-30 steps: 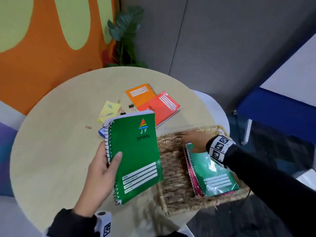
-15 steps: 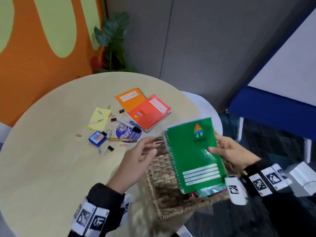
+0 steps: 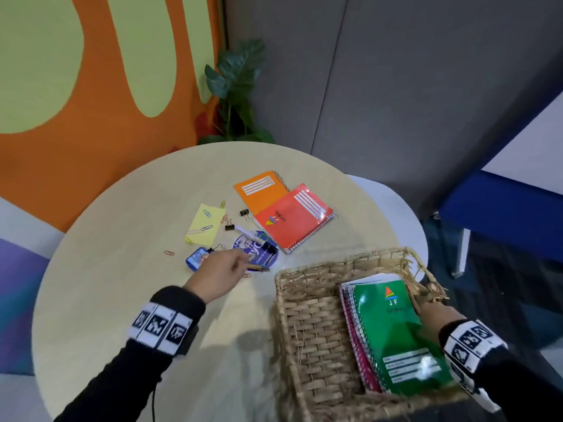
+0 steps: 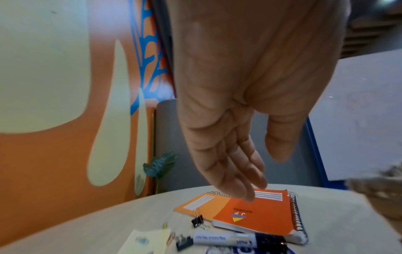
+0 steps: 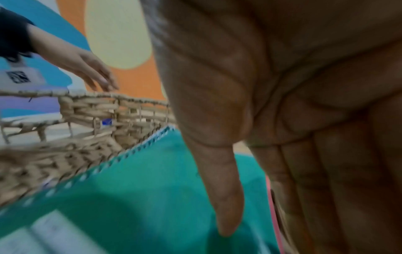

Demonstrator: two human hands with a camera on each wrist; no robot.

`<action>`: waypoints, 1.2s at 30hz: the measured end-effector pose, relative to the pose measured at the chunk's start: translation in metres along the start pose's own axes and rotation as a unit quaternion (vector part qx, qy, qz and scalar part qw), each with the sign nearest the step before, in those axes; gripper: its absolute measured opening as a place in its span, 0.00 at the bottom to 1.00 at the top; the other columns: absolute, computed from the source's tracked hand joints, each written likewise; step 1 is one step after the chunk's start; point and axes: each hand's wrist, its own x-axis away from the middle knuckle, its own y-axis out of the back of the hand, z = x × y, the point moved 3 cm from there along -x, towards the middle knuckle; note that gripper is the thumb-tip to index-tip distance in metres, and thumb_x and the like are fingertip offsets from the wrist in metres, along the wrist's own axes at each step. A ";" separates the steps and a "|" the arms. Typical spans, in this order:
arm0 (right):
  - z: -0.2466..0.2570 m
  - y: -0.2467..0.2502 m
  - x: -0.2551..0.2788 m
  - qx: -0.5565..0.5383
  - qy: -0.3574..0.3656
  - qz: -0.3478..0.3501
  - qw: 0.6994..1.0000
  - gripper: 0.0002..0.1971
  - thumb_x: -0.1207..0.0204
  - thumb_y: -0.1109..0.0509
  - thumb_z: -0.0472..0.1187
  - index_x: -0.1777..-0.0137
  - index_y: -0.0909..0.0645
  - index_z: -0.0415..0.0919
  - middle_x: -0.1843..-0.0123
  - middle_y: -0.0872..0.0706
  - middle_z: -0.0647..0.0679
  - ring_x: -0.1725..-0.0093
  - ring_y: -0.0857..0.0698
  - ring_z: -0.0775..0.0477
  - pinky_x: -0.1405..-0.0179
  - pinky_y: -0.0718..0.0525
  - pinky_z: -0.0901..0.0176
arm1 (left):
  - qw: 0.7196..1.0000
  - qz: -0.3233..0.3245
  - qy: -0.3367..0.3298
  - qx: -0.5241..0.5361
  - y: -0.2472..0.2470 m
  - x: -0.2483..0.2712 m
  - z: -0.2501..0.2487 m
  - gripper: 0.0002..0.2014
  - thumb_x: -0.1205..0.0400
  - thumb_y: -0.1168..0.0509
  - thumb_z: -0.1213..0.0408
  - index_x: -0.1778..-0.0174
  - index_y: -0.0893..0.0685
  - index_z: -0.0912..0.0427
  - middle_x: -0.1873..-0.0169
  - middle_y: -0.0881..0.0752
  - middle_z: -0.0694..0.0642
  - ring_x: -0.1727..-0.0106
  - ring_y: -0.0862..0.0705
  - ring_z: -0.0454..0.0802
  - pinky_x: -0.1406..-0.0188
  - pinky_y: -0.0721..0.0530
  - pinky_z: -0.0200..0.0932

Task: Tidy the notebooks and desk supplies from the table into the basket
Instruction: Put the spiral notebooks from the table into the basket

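Head view shows the green notebook [image 3: 399,336] now lying in the basket [image 3: 307,315] atop the pink-edged ones, where half a second ago it was held above the rim. The right hand [image 3: 434,313], fingers straight, rests at its right edge; whether this grip pinches the cover I cannot tell. The left hand [image 3: 217,274], grip apart and empty, has swung out over the marker [image 3: 259,240] and clips on the bench [image 3: 122,269]. One notebook is stowed, then; the red notebook [image 3: 294,219], orange notebook [image 3: 259,187] and small supplies remain outside.
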 end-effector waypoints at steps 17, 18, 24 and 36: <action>0.123 0.169 -0.073 -0.103 0.126 -0.193 0.968 0.12 0.27 0.32 0.50 0.51 0.15 0.45 0.46 0.12 0.45 0.47 0.15 0.42 0.56 0.23 0.58 | 0.935 0.168 0.013 -0.312 -0.090 -0.179 -0.065 0.41 0.16 0.35 0.52 0.16 0.45 0.73 0.17 0.43 0.72 0.16 0.47 0.73 0.18 0.38 0.65; 0.131 0.175 -0.079 -0.105 0.138 -0.188 0.967 0.11 0.27 0.32 0.50 0.51 0.15 0.45 0.46 0.12 0.45 0.47 0.15 0.42 0.56 0.23 0.58 | 0.939 0.169 0.017 -0.300 -0.088 -0.180 -0.070 0.33 0.14 0.36 0.60 0.18 0.40 0.72 0.18 0.39 0.72 0.16 0.43 0.71 0.18 0.35 0.64; 0.180 0.234 -0.123 -0.194 0.178 -0.201 0.943 0.12 0.25 0.37 0.40 0.47 0.15 0.44 0.42 0.12 0.44 0.41 0.16 0.41 0.43 0.21 0.55 | 0.954 0.097 -0.032 -0.281 -0.031 -0.165 -0.097 0.14 0.13 0.45 0.74 0.33 0.21 0.69 0.36 0.17 0.67 0.37 0.14 0.64 0.40 0.14 0.55; 0.304 0.175 -0.195 -0.240 0.135 -0.020 0.961 0.32 0.34 0.23 0.50 0.34 0.26 0.33 0.34 0.20 0.36 0.35 0.20 0.36 0.44 0.22 0.53 | 0.915 -0.253 -0.152 -0.276 0.143 -0.041 -0.036 0.07 0.20 0.34 0.71 0.55 0.10 0.62 0.57 0.09 0.59 0.48 0.19 0.55 0.43 0.22 0.48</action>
